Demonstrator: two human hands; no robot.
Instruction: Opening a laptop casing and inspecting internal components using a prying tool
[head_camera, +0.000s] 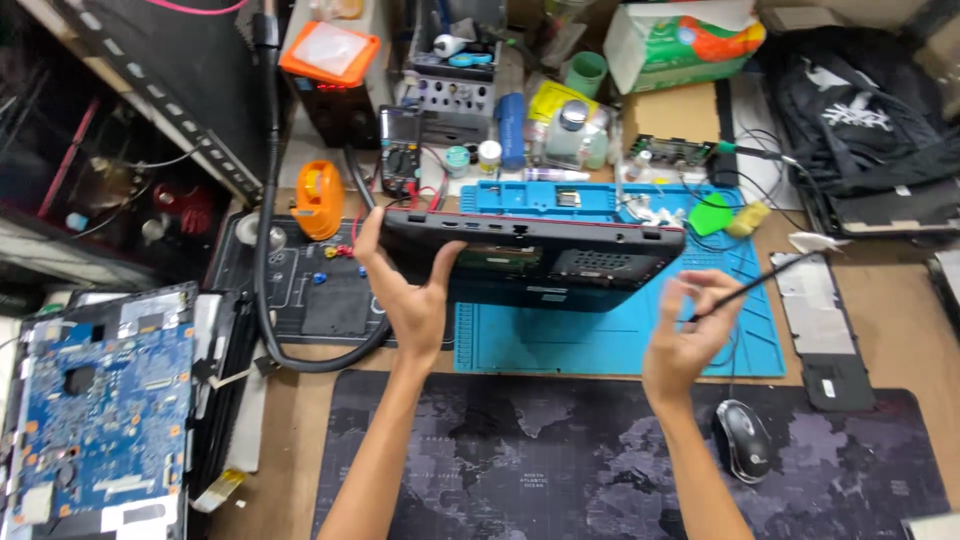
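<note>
Above the blue silicone work mat (600, 345), the left hand (410, 290) is lifting a black laptop base with a thin red rim (530, 250), its grip clamped on the left edge so the shell is tilting clear of the mat. To its right, the right hand (690, 335) is pinching a thin black rod-like tool (765, 275), fingers pressed together around it. Open room is lying between the wrists over the dark map-printed desk mat (560, 470); a black computer mouse (745, 438) is sitting near the right forearm on the tabletop.
</note>
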